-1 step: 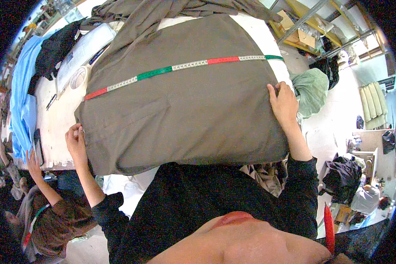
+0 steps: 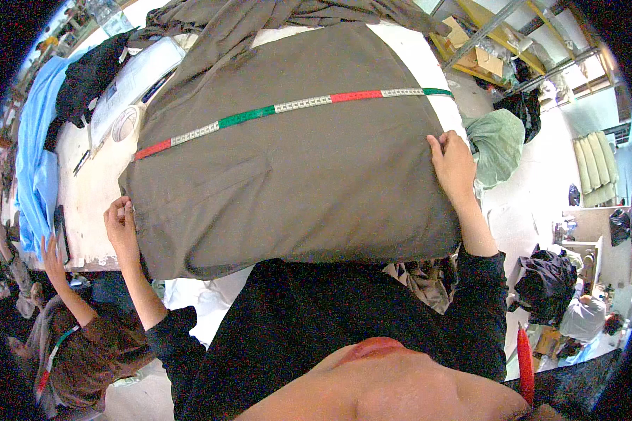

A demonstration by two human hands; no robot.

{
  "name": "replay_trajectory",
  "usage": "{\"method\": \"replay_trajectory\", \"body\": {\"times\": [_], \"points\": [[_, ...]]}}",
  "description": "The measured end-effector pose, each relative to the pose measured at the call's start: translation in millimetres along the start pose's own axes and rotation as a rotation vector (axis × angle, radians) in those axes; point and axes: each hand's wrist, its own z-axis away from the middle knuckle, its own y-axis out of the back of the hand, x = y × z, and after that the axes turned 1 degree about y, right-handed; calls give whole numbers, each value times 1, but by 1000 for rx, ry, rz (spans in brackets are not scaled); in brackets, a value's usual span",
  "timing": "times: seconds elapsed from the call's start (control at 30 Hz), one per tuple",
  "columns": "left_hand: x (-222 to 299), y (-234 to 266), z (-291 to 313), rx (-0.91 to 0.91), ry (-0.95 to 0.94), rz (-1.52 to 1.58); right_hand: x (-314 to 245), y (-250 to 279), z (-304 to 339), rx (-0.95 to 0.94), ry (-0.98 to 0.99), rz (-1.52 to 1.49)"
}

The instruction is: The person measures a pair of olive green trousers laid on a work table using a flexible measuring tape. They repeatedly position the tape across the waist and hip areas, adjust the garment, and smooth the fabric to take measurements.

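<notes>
Brown cloth (image 2: 295,182) lies between; fingers (image 2: 450,140) pinch its edges.

Bright but grainy, with the floor (image 2: 523,186) washed pale and edges bent.

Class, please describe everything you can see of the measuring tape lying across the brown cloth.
The measuring tape is a long, thin strip, apparently flexible, with red, white and green sections and fine markings too small to read. It lies stretched out across the brown cloth, rising gently toward the right. Its left visible end is red, at the cloth's left edge; its green right end reaches past the cloth over the white tabletop. Neither of the hands touches it.
</notes>
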Motion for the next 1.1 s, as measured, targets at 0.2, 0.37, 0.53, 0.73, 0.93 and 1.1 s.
{"method": "replay_trajectory", "body": {"times": [0.2, 0.37, 0.53, 0.73, 0.93, 1.1], "points": [[2, 1, -2, -19, 25, -99, 6, -4, -7, -21, -32, -134], [15, 4, -5, -29, 14, -111, 13, -8, -16, -61, -46, -255], [29, 9, 9, 29, 26, 9, 30, -3, -34, 60, -37, -347], [27, -1, 7, -44, -99, -164, 36, -16, -73, -91, -60, -358], [12, -4, -7, -128, 99, 219, 42, -27, -78, -94, -32, -347], [10, 1, -18, 2, 162, 251, 43, -24, -71, -74, -45, -409]]}}
